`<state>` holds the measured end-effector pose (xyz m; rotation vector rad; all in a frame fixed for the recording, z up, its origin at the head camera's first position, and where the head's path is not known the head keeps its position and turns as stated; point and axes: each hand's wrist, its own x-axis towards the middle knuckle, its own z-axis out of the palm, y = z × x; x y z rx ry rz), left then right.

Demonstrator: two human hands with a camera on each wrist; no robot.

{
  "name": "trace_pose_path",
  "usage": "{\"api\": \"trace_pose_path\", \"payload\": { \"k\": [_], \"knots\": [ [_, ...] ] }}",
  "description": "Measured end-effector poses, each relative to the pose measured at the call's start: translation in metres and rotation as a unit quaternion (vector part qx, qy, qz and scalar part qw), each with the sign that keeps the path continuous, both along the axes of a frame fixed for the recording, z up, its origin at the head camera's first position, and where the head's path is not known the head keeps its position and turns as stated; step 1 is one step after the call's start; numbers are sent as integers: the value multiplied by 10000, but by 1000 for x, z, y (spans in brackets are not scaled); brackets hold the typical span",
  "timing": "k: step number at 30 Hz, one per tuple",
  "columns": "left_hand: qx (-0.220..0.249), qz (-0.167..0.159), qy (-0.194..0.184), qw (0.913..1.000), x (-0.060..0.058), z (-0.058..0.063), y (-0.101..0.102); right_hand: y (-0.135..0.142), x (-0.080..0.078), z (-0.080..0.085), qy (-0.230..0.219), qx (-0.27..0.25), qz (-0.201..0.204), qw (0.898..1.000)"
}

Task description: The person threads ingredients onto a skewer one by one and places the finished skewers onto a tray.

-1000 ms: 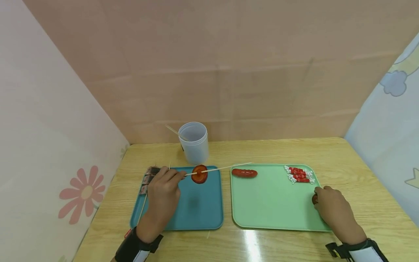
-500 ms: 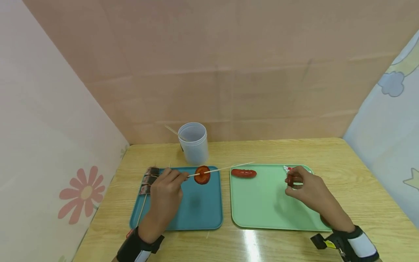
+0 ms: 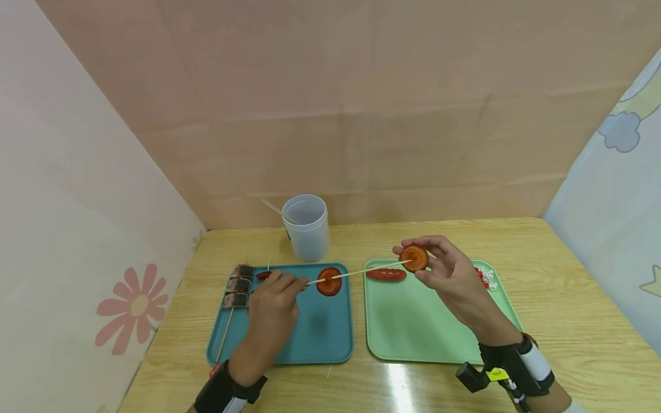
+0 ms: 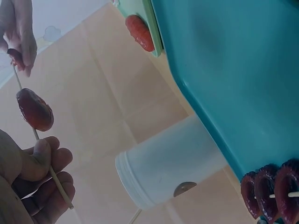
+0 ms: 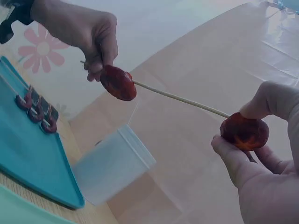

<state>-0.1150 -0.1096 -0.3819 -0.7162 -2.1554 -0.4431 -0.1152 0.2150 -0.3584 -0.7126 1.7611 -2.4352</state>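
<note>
My left hand (image 3: 273,310) pinches a thin wooden skewer (image 3: 369,269) over the blue tray, its point directed right. A brown shiitake mushroom cap (image 3: 329,281) is threaded on the skewer just past those fingers. Between thumb and fingers my right hand (image 3: 457,284) holds a second shiitake mushroom cap (image 3: 415,258) above the green tray. The skewer's tip meets the underside of this cap, and the right wrist view shows a star-shaped cut on the cap (image 5: 245,132). The left wrist view shows the skewer's blunt end below my left fingers.
The blue tray (image 3: 322,353) bears a skewer of dark banded pieces (image 3: 236,292) and one of dark red curled pieces (image 4: 268,189). On the green tray (image 3: 408,353) lie a red sausage (image 3: 386,275) and small red-and-white pieces (image 3: 488,279). Behind stands a white plastic cup (image 3: 308,235) with skewers.
My right hand has lifted the second mushroom cap from the green tray's right side and carried it left to the skewer's tip. My left hand has shifted slightly right with the skewer.
</note>
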Motion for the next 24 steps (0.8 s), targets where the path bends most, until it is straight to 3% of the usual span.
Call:
{"api": "trace_pose_path", "payload": {
  "k": [6,16,24],
  "knots": [
    [-9,29,-16,10000,1,-2,1,-3,2,0,54,-83,51,9999],
    [96,88,4,9999,1,0,1,-4,1,-2,500,-735,369,9954],
    [125,88,-42,9999,2,4,1,-7,0,-1,278,-552,89,9980]
  ]
}}
